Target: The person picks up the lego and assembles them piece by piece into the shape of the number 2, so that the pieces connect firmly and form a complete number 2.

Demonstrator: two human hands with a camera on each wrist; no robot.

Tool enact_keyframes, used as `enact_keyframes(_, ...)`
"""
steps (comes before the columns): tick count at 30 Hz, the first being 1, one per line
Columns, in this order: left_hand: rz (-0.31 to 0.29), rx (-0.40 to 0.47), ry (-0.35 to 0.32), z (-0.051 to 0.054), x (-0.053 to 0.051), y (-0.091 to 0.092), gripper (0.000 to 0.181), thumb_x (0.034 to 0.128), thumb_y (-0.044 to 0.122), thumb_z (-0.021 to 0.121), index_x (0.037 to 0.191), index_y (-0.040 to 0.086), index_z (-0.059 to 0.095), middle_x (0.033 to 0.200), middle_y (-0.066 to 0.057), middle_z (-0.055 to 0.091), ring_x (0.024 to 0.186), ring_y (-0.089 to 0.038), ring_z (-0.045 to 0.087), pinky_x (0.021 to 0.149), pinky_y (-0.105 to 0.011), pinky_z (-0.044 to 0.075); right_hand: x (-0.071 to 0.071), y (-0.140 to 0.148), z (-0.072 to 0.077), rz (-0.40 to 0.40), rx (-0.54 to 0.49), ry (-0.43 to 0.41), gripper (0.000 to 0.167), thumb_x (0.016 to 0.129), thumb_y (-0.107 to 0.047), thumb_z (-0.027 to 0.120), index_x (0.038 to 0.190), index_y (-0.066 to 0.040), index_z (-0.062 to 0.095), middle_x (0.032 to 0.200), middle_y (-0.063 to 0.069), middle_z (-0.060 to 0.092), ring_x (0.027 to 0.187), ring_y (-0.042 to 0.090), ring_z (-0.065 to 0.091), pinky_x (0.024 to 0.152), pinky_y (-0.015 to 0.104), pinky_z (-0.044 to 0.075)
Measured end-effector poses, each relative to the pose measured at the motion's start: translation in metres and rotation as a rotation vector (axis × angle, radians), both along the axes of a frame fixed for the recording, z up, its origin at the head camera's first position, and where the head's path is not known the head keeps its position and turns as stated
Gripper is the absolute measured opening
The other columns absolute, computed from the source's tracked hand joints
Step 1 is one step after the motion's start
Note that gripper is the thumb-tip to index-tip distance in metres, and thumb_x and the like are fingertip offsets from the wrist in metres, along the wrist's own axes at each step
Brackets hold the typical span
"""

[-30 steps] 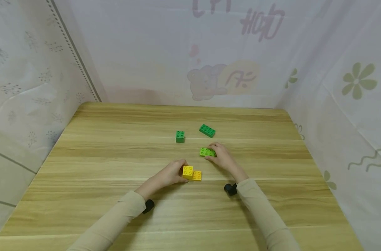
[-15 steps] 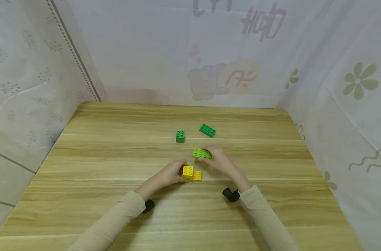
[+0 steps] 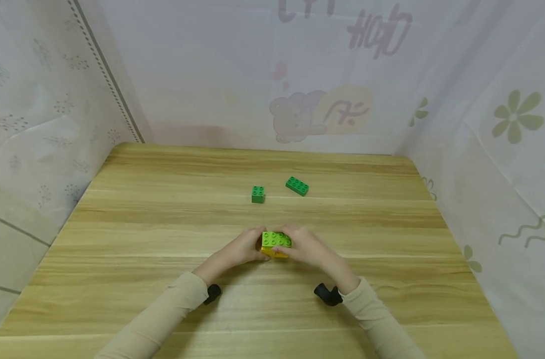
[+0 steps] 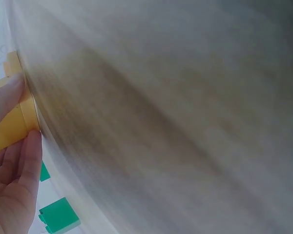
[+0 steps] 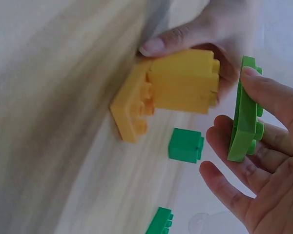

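Observation:
A yellow brick (image 5: 183, 80) stands on one end of a flatter orange-yellow brick (image 5: 127, 114), whose other end shows bare studs. My left hand (image 3: 243, 247) holds this pair at the table, with thumb and fingers on opposite sides. Pinched between the thumb and fingers of my right hand (image 3: 311, 249) is a lime-green brick (image 3: 271, 238) with two rows of studs. Seen from the right wrist, a gap separates the lime brick from the yellow brick's studs. From the head, the lime brick lies over the yellow pair and hides most of it.
Farther back on the wooden table (image 3: 173, 199) are a small square green brick (image 3: 258, 195) and, to its right, a longer green brick (image 3: 296, 186) lying at a slant. Patterned cloth walls (image 3: 200, 75) rise behind the table and at both sides.
My right hand has carried the lime-green brick leftward and toward me, from the table to over the yellow brick. My left hand has stayed in place on the yellow pair.

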State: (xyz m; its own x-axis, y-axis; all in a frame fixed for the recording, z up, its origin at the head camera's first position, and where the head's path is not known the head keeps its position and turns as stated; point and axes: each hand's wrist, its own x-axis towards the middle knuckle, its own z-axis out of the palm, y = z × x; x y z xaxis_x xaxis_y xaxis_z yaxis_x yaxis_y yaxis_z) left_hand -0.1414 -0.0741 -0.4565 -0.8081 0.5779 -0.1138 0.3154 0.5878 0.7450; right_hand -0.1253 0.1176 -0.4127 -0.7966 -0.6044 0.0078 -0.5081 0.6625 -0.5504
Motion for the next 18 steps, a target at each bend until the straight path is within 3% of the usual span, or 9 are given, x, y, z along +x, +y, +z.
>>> enact_keyframes(7, -0.004, 0.011, 0.015, -0.001, 0.0, -0.001, 0.036, 0.0671, 0.005, 0.079, 0.093, 0.004, 0.054, 0.088, -0.005, 0.062, 0.078, -0.012, 0.054, 0.07, -0.026, 0.048, 0.003, -0.004, -0.009, 0.003, -0.002, 0.036, 0.043, 0.084, -0.024, 0.066, 0.12, -0.002, 0.056, 0.112, 0.009, 0.063, 0.091, 0.014, 0.059, 0.074, 0.026, 0.051)
enact_keyframes(18, 0.003, 0.01, 0.008, -0.002, 0.001, 0.0, 0.036, 0.0673, 0.005, 0.079, 0.094, 0.003, 0.055, 0.093, -0.007, 0.064, 0.086, -0.016, 0.059, 0.078, -0.031, 0.051, 0.002, -0.003, -0.013, -0.009, 0.009, 0.036, 0.041, 0.084, -0.025, 0.066, 0.118, -0.004, 0.057, 0.112, 0.009, 0.063, 0.092, 0.013, 0.059, 0.074, 0.026, 0.051)
